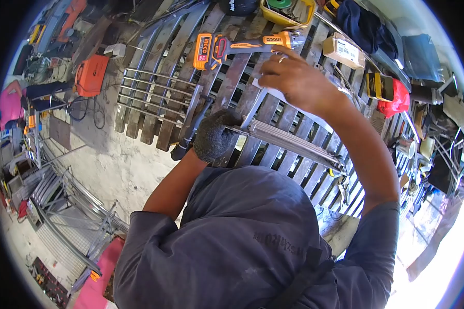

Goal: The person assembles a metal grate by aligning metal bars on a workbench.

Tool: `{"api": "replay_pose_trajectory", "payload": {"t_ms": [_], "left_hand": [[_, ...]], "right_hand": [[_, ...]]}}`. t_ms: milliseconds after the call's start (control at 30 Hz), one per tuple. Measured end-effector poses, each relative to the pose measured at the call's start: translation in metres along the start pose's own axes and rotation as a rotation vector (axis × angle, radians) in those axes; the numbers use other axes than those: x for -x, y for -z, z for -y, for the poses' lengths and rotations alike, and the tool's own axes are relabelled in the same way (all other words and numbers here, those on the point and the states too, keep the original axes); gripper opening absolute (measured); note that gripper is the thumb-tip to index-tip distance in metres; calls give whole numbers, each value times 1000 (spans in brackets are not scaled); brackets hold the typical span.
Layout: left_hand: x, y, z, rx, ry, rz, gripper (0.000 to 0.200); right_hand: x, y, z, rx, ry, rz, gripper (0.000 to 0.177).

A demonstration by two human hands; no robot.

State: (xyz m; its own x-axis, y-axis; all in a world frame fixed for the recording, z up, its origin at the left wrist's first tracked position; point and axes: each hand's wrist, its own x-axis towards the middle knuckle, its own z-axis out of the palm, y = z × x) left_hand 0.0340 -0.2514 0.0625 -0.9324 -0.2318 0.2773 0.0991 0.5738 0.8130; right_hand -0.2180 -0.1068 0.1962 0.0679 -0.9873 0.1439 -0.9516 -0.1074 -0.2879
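My left hand (pixel 214 136), in a dark grey work glove, is closed around the end of a metal frame piece (pixel 294 143) made of parallel bars. This piece slants down to the right over the wooden slats. My right hand (pixel 296 82) is bare, with a ring on one finger. Its fingers are loosely bent and apart, with nothing seen between them. The fingertips overlap the head end of an orange and black cordless angle grinder (pixel 245 45), which lies on the slats with its battery to the left.
A slatted wooden pallet table (pixel 232 85) carries a metal grille (pixel 157 95), a yellow tub (pixel 294 18) and a cardboard box (pixel 344 50). An orange case (pixel 92 75) stands on the floor at left. Metal tubing (pixel 72 206) lies lower left. Another person (pixel 15 105) is at far left.
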Motion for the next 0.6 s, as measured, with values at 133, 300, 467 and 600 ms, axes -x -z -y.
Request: {"api": "replay_pose_trajectory", "payload": {"t_ms": [133, 300, 467, 600], "left_hand": [[-11, 4, -11, 1, 1, 0, 16], [-10, 11, -16, -30, 29, 62, 19], [-6, 6, -4, -37, -84, 32, 22], [-5, 9, 2, -24, -122, 114, 16]], "right_hand": [[44, 40, 9, 68, -245, -300, 34], [143, 59, 95, -4, -923, -507, 13], [216, 16, 193, -292, -1433, -661, 9], [225, -10, 249, -370, -1526, -678, 4]]}}
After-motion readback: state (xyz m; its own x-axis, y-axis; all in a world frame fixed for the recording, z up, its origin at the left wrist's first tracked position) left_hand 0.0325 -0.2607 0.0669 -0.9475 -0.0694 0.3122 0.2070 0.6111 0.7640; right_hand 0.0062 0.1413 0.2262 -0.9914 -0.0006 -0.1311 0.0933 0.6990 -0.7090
